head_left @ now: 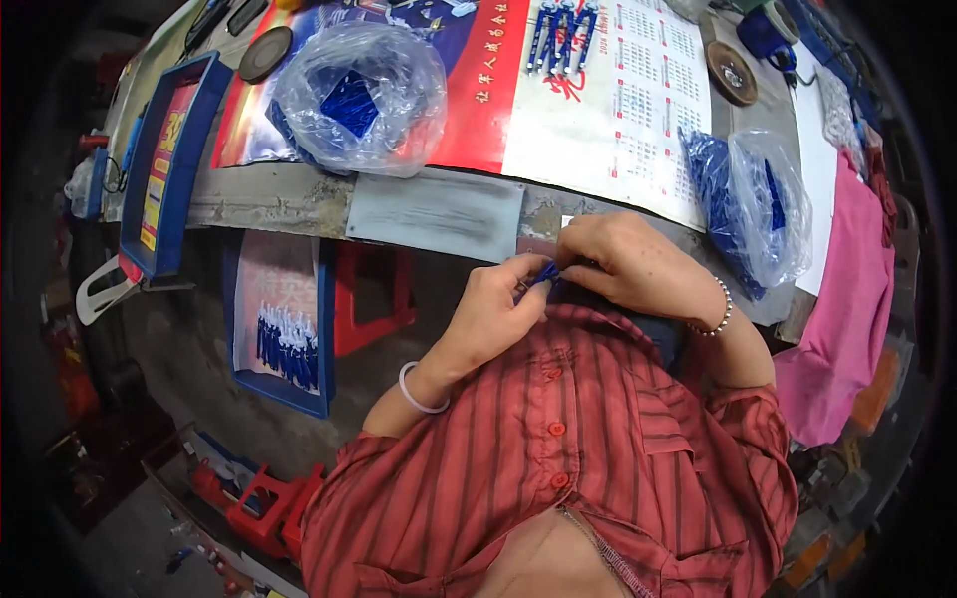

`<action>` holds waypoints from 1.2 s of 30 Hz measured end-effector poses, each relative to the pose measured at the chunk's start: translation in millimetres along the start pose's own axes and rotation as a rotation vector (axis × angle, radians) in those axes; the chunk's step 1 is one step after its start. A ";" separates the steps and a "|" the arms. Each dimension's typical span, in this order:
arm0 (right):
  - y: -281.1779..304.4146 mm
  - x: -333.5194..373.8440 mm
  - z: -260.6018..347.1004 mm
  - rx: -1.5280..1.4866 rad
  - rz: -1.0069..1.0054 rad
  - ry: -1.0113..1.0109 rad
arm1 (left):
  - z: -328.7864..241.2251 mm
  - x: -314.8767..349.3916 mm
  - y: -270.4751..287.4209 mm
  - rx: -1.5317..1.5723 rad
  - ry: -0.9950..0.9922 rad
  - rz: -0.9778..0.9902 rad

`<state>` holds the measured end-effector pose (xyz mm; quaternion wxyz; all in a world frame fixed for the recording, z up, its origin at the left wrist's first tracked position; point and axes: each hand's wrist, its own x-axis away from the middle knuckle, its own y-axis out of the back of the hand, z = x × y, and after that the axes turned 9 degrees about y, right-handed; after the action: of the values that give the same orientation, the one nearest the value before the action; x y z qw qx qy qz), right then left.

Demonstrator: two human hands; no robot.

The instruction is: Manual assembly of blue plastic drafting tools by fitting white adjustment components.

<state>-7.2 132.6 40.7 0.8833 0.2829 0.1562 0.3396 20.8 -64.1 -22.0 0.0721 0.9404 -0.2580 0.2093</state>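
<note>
Close to the table's front edge, my left hand (490, 311) is closed around several slim dark-blue pieces (546, 271) that look like pen parts. My right hand (630, 261) meets it from the right, its fingers bent in a pinch at the tips of those pieces; what lies between them is hidden. Beyond my left hand stands an opened clear plastic bag (414, 85) with blue pieces (349, 103) inside. Right of my right hand, another clear bag (793, 214) holds blue slim pieces (710, 179). Several blue pens (561, 40) lie side by side at the far side.
A printed calendar sheet (608, 149) covers part of the table, with a grey plate (436, 214) at its front edge. Below left, a blue tray (327, 384) holds blue-and-white pieces (289, 349). Nearby are a red stool (371, 299), another blue tray (177, 239) and pink cloth (832, 339).
</note>
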 end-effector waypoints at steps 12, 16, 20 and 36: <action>-6.8 14.4 5.4 0.269 -0.226 -0.091 | -14.0 -8.7 -12.2 0.056 0.028 -0.009; -17.4 25.2 14.8 0.196 -0.493 -0.156 | -12.1 -1.5 -11.9 -0.003 -0.060 -0.035; -38.7 48.7 15.4 0.214 -0.904 -0.159 | -13.6 16.2 -14.4 0.130 0.000 -0.122; -49.8 44.1 -18.3 -1.169 -1.065 -0.363 | -38.2 -10.9 -38.3 0.041 -0.059 0.098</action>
<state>41.6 139.8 -7.6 0.9430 -0.2861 -0.0785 -0.1509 18.4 -17.0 6.6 0.0348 0.9337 -0.3015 0.1900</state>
